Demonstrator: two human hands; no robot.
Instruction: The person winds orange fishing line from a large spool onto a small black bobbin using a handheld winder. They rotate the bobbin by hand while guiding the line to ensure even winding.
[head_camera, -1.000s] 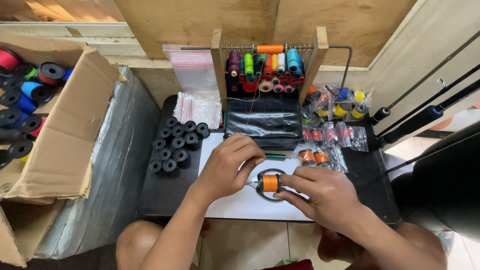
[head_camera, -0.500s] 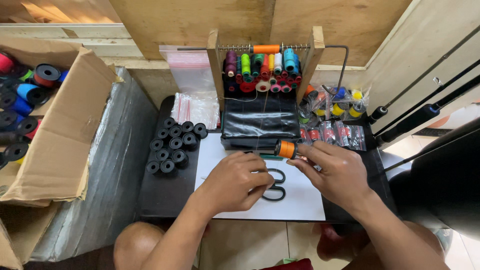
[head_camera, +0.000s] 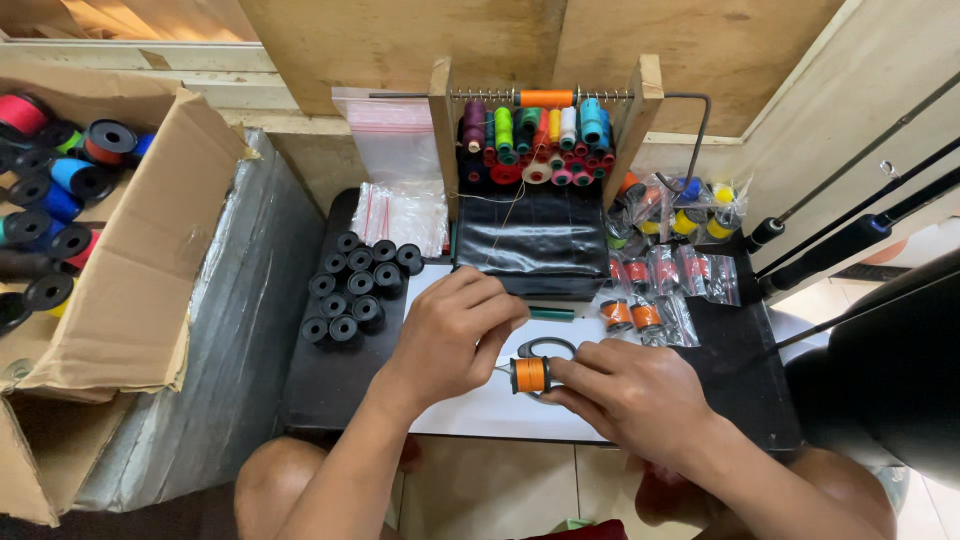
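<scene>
Your right hand (head_camera: 625, 385) pinches the orange spool (head_camera: 529, 374) over the white sheet (head_camera: 480, 410). Your left hand (head_camera: 450, 335), curled, maybe holds its thread. Scissors (head_camera: 545, 348) sit behind; black spools (head_camera: 355, 285) lie left.

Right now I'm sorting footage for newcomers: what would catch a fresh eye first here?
The orange spool, pinched between the left hand and right hand over the white board. Behind it, a wooden rack of bright thread spools stands against the wall. Black empty spools cluster at left.
</scene>
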